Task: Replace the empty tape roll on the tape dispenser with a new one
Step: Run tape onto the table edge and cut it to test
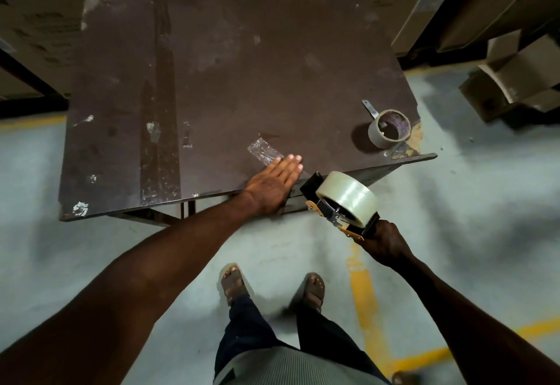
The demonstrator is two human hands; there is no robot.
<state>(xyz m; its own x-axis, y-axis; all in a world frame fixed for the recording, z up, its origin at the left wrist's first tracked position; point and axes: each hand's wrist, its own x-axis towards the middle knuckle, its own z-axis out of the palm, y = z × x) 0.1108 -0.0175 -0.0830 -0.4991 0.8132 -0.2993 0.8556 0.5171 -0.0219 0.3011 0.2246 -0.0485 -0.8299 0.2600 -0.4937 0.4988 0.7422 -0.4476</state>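
Note:
My right hand (384, 242) grips the handle of a black and orange tape dispenser (336, 216), held off the table's near right edge. A full roll of clear tape (348, 195) sits on the dispenser's hub. My left hand (274, 186) lies flat, palm down, fingers together, on the near edge of the dark table (230, 81), pressing a strip of clear tape (264, 152) stuck to the top. An empty cardboard tape core (388, 129) stands near the table's right corner with a loose tape tail.
Cardboard boxes (515, 81) stand at the right and along the back behind the table. The grey floor has yellow painted lines (362, 293). My feet in sandals (231, 283) are below the table edge. Old tape scraps dot the tabletop.

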